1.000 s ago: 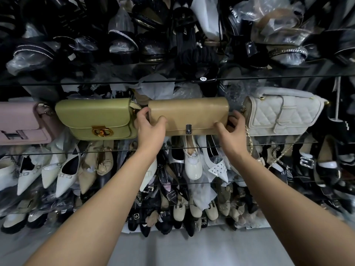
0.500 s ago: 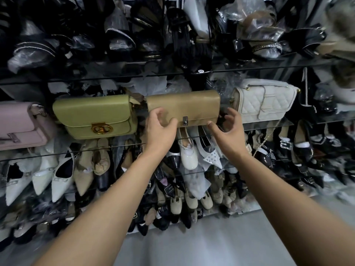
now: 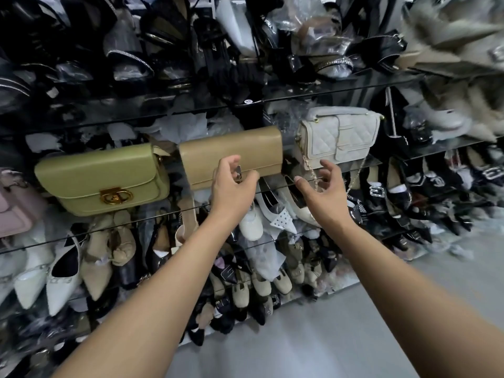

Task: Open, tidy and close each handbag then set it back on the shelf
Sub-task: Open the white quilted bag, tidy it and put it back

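L hand (image 3: 231, 186): thumb + fingers curled round silver clasp (image 3: 239, 172) at flap's lower edge, loose pinch by the look, nothing else held. R hand (image 3: 324, 186) half open, fingers spread and relaxed, empty, not on any bag.

Risks, as judged: one-handed pull on clasp w/ no support under tan handbag (image 3: 231, 151) could slide it fwd off glass shelf (image 3: 152, 218) edge and drop it onto shoes (image 3: 251, 222) below. Cause: R hand not bracing yet. R fingers also sit right in front of white quilted handbag (image 3: 341, 135)'s chain (image 3: 311, 170) — could snag it and drag that bag out. Neighbours close either side, so twisting tan bag may knock green handbag (image 3: 103, 175) on left.

Position: tan handbag upright on shelf, flap closed, between green and white bags. Directly behind and above L hand, clasp inside L's curl. Bag's lower-right corner just up and left of R hand — apart from it. Suggest bracing w/ R before lifting.
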